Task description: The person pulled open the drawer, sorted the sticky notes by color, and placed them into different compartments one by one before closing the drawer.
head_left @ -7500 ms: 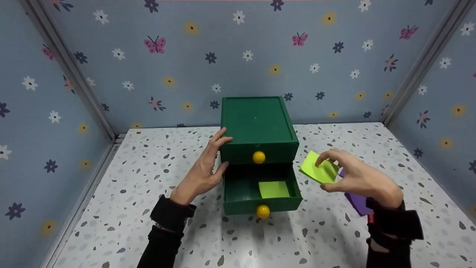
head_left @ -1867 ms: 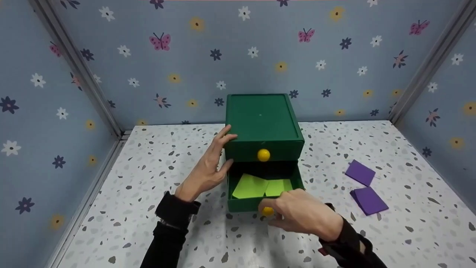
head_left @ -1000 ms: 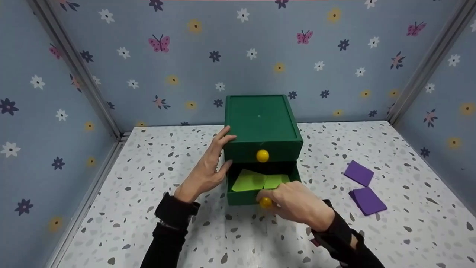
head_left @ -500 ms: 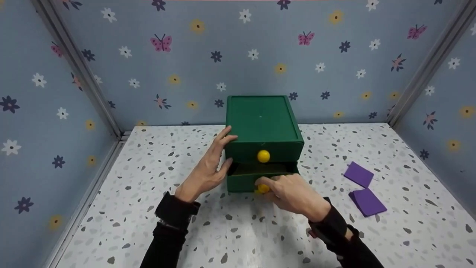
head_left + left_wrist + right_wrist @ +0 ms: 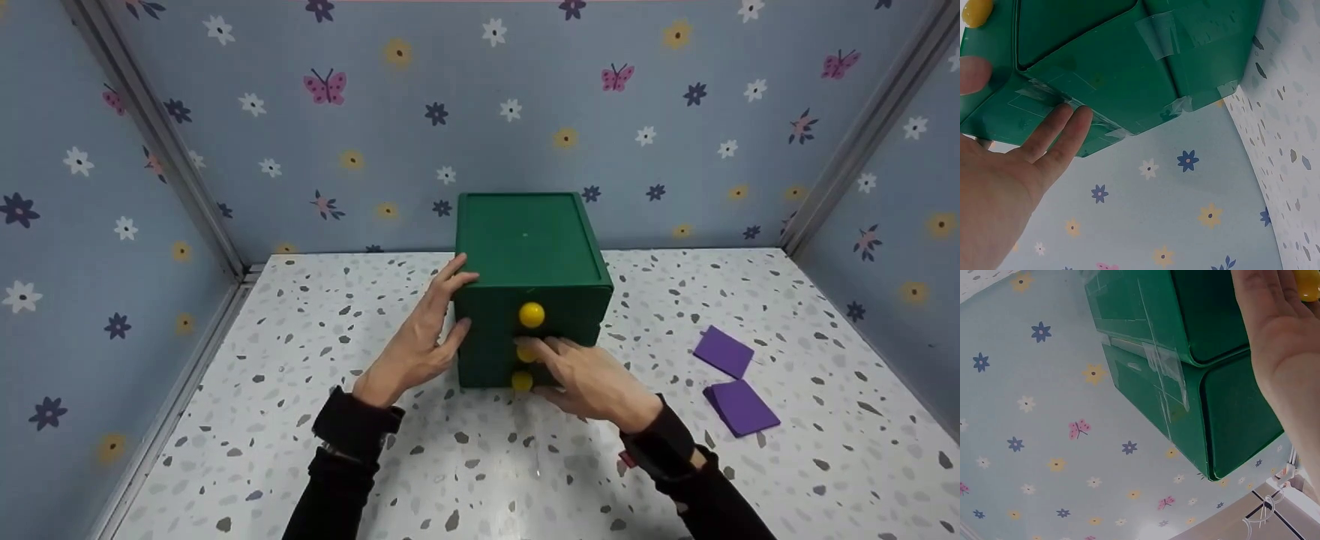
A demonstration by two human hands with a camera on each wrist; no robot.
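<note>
A green three-drawer box [image 5: 525, 236] stands near the back wall, its drawers all in and their fronts flush. Each front bears a round yellow knob: top knob [image 5: 532, 315], middle knob [image 5: 526, 351] and bottom knob [image 5: 522, 381]. My left hand [image 5: 412, 341] rests along the box's left side, fingers extended and the thumb by the front edge. In the left wrist view two fingertips [image 5: 1082, 115] touch the taped side. My right hand [image 5: 589, 379] is at the middle drawer, fingers over its knob, the thumb lower, close to the bottom knob. The drawer's contents are hidden.
To the right on the speckled white tabletop [image 5: 337, 300] lie two purple paper pieces, a farther purple square [image 5: 724, 352] and a nearer folded-looking purple square [image 5: 742, 406]. Blue flowered walls [image 5: 375, 112] enclose the back and both sides.
My right hand first held a lime-green paper, which then lay beside another in the middle drawer. That drawer has since slid in, hiding both papers. My left hand stays at the box's side.
</note>
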